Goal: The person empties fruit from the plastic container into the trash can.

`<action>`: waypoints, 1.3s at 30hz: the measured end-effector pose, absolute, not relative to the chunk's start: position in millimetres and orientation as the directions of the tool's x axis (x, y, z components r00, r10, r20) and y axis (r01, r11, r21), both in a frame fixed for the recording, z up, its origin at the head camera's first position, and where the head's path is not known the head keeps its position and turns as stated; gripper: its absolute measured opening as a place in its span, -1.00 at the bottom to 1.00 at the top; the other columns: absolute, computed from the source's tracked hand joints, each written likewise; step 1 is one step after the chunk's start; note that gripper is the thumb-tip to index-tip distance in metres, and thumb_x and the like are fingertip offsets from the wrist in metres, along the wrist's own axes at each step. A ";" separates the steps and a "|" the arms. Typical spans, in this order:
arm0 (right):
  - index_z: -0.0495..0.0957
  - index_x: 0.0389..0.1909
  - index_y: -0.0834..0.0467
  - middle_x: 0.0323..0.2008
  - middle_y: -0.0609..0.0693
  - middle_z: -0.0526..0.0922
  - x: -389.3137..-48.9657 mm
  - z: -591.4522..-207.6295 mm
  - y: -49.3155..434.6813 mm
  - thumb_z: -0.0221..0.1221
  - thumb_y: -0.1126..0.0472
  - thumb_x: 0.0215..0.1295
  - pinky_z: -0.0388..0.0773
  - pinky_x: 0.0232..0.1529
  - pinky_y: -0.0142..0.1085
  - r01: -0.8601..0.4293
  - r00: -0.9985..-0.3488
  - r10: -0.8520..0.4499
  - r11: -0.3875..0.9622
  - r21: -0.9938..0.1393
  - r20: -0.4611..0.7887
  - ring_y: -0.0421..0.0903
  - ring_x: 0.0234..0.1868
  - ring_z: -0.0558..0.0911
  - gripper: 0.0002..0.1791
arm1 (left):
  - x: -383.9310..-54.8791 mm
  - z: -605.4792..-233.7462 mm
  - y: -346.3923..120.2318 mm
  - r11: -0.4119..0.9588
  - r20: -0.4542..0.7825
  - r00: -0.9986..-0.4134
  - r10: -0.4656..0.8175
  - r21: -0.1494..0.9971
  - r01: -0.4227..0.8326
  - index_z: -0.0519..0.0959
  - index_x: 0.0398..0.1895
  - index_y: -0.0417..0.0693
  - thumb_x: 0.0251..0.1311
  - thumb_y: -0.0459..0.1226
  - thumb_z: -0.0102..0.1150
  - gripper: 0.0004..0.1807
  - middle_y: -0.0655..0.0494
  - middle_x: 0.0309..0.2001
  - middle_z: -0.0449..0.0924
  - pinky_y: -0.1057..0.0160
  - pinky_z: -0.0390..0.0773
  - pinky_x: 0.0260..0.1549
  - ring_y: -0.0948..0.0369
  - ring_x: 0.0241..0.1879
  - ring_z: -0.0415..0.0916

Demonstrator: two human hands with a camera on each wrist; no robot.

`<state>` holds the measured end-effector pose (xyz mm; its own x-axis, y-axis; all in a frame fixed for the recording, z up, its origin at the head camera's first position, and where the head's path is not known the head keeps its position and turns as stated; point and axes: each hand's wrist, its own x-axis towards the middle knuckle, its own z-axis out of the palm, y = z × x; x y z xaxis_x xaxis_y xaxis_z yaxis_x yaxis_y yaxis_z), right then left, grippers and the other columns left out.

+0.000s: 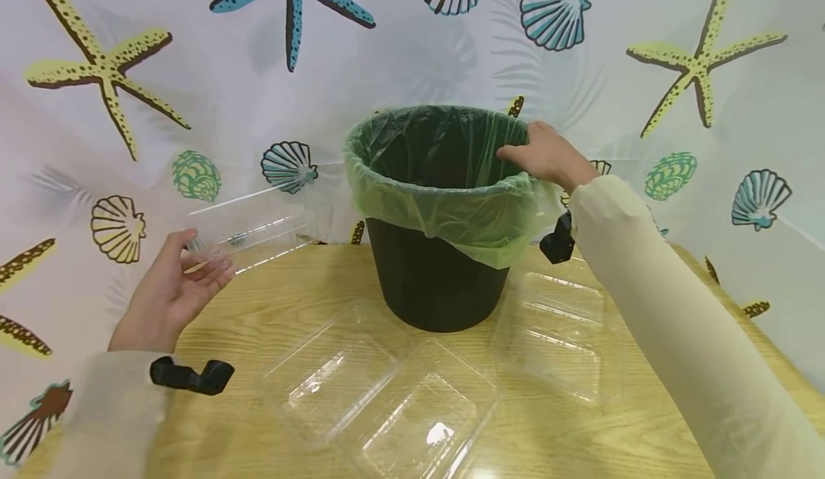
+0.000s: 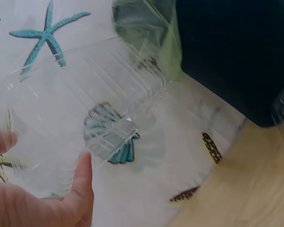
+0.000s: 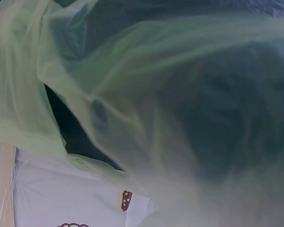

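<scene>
My left hand (image 1: 177,286) pinches one end of a clear plastic container (image 1: 271,232) and holds it above the table, left of the bin. In the left wrist view the same ribbed container (image 2: 109,90) shows, with the thumb and a finger at its near end. A black trash bin (image 1: 435,282) stands upright, a pale green trash bag (image 1: 445,210) lining it and folded over its rim. At the rim's right side my right hand (image 1: 551,155) grips bin and bag, thumb toward the inside. Draped bag film (image 3: 156,94) fills most of the right wrist view; that hand is hidden there.
Several clear plastic containers lie on the wooden table (image 1: 225,422): one container (image 1: 341,379) and another container (image 1: 422,418) in front of the bin, and more clear plastic (image 1: 561,336) to its right. A curtain (image 1: 399,49) with starfish and shells hangs behind.
</scene>
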<state>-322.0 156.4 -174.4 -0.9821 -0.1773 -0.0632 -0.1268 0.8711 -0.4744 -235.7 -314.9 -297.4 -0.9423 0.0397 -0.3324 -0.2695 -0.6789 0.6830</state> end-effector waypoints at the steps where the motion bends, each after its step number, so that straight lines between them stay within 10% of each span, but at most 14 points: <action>1: -0.38 0.46 0.35 0.50 0.24 -0.39 -322.1 -174.8 156.2 -0.16 -0.12 0.40 -0.17 0.48 0.03 -0.127 -0.982 -0.178 0.870 -0.476 -0.063 0.17 0.52 -0.26 -0.08 | -233.3 -303.1 -315.8 -0.674 -0.326 -0.944 0.045 0.688 -0.269 0.13 0.11 0.02 0.31 -0.08 0.08 -0.54 0.06 0.03 0.19 0.30 0.52 0.07 0.20 0.01 0.35; 9: -0.39 0.46 0.35 0.50 0.24 -0.40 -320.7 -179.0 155.4 -0.16 -0.12 0.40 -0.19 0.49 0.03 -0.119 -0.982 -0.176 0.868 -0.483 -0.074 0.16 0.52 -0.28 -0.08 | -217.3 -341.3 -323.0 -0.708 -0.323 -0.942 0.091 0.644 -0.289 0.44 -0.29 -0.17 0.33 -0.19 0.07 -0.80 -0.03 -0.26 0.42 0.13 0.66 -0.16 0.12 -0.27 0.55; 20: -0.37 0.46 0.35 0.50 0.25 -0.40 -319.7 -182.5 155.1 -0.16 -0.13 0.40 -0.18 0.49 0.02 -0.122 -0.979 -0.184 0.876 -0.466 -0.090 0.17 0.52 -0.27 -0.08 | -204.5 -387.9 -327.6 -0.554 -0.442 -0.892 0.090 0.722 -0.414 0.24 -0.07 0.02 0.37 -0.16 0.00 -0.78 0.00 -0.23 0.40 0.25 0.60 -0.02 0.16 -0.20 0.55; 39: -0.37 0.48 0.30 0.51 0.22 -0.35 -318.1 -174.5 159.8 -0.23 -0.19 0.42 -0.11 0.47 0.06 -0.134 -0.981 -0.188 0.828 -0.545 -0.044 0.17 0.52 -0.21 -0.10 | -207.0 -389.9 -304.9 -0.296 -0.447 -0.894 0.013 0.853 -0.430 0.47 -0.26 -0.02 0.35 -0.18 0.01 -0.89 0.14 -0.31 0.50 0.30 0.63 -0.12 0.30 -0.28 0.53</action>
